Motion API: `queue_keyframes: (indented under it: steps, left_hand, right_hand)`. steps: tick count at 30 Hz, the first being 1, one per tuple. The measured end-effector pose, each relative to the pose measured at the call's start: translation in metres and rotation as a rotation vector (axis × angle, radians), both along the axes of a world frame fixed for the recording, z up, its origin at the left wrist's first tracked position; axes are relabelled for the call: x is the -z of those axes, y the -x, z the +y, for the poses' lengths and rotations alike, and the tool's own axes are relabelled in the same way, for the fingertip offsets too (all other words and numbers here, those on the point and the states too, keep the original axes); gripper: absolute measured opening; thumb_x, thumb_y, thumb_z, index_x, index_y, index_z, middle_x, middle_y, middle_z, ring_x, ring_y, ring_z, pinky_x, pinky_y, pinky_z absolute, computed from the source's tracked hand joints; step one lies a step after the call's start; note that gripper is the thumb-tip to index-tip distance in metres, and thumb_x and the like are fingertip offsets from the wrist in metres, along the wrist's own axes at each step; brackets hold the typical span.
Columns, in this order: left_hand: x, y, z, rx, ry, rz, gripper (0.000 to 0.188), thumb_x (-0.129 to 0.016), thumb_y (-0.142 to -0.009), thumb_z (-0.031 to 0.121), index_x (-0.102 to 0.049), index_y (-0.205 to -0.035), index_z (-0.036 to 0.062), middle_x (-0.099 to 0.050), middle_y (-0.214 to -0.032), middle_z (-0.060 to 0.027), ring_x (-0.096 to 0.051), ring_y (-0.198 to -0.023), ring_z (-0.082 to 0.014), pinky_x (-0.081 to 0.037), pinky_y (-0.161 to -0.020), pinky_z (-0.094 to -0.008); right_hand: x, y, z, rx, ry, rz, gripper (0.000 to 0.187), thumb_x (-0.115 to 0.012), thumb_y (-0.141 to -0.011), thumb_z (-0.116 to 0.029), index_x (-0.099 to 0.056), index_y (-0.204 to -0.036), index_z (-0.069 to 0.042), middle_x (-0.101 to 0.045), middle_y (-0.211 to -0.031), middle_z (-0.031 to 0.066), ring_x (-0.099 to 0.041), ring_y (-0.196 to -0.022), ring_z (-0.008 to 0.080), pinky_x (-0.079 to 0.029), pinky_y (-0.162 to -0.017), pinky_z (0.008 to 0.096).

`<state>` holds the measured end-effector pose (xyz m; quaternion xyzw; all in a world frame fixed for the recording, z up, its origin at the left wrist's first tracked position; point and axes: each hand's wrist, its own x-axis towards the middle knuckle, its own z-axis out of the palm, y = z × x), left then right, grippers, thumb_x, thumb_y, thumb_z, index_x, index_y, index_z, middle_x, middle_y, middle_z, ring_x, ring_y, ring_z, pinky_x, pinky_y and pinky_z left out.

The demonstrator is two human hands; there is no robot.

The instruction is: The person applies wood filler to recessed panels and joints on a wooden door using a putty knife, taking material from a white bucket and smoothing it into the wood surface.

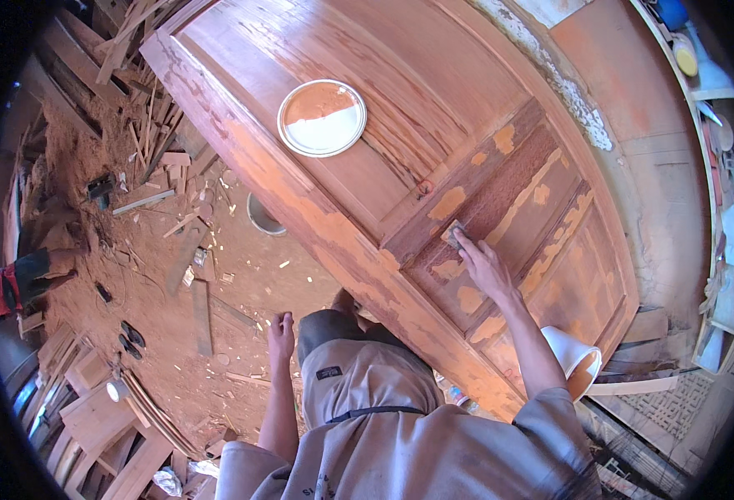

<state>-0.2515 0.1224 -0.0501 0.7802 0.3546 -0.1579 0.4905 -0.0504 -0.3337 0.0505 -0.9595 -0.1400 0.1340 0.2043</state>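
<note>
A large panelled wooden door [333, 208] lies flat before me, patched with orange filler along its rails, edge and recessed panels. My right hand [485, 265] reaches over its middle and grips a small flat grey-brown piece [452, 234], whose exact kind I cannot make out. That piece touches the cross rail beside a filler patch [448, 202]. Farther up the door rests a round white lid [323, 137] with orange paste across its far half. My left hand [281, 335] hangs by my side over the floor, fingers curled and nothing visible in them.
A white bucket [568, 354] with orange residue lies tipped by the door's near right end. Another container [264, 217] stands on the floor at the door's left. Wood scraps [175, 171] and sawdust cover the floor. Shelves with bottles [721, 250] line the right.
</note>
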Motion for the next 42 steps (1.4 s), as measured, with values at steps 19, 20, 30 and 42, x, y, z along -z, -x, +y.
queue_keyframes:
  steps: [19, 20, 30, 42]
  left_hand:
    - [0.045, -0.014, 0.029, -0.101, -0.058, 0.027, 0.042, -0.053, -0.100, 0.035, -0.063, -0.110, -0.0049, -0.070, -0.099, -0.0196, -0.069, -0.092, -0.0287, -0.053, -0.082, -0.0402]
    - [0.046, -0.015, 0.029, -0.111, -0.053, 0.051, 0.042, -0.053, -0.100, 0.034, -0.063, -0.110, -0.0049, -0.070, -0.099, -0.0197, -0.069, -0.093, -0.0288, -0.053, -0.082, -0.0402]
    - [0.014, -0.072, 0.019, -0.005, -0.035, 0.043, 0.041, -0.052, -0.100, 0.035, -0.064, -0.111, -0.0033, -0.070, -0.099, -0.0197, -0.068, -0.096, -0.0295, -0.052, -0.085, -0.0392]
    - [0.033, -0.047, 0.016, -0.002, -0.039, 0.025, 0.042, -0.052, -0.100, 0.035, -0.064, -0.111, -0.0041, -0.069, -0.099, -0.0216, -0.068, -0.095, -0.0310, -0.052, -0.086, -0.0405]
  right_hand:
    - [-0.044, -0.045, 0.008, -0.206, 0.117, 0.154, 0.052, -0.058, -0.097, -0.028, -0.044, -0.147, -0.036, -0.061, -0.089, 0.0186, -0.067, -0.070, 0.0400, -0.058, -0.057, 0.0473]
    - [-0.032, -0.034, 0.009, -0.207, 0.088, 0.133, 0.055, -0.058, -0.098, -0.028, -0.040, -0.149, -0.038, -0.058, -0.089, 0.0193, -0.066, -0.069, 0.0421, -0.057, -0.056, 0.0482]
    - [-0.006, -0.014, -0.010, -0.063, 0.081, 0.139, 0.052, -0.056, -0.099, -0.028, -0.041, -0.148, -0.035, -0.060, -0.092, 0.0218, -0.066, -0.074, 0.0431, -0.056, -0.063, 0.0510]
    - [-0.065, -0.070, 0.041, -0.428, 0.416, 0.176, 0.047, -0.058, -0.094, -0.022, -0.053, -0.140, -0.031, -0.068, -0.091, 0.0188, -0.070, -0.073, 0.0374, -0.059, -0.065, 0.0469]
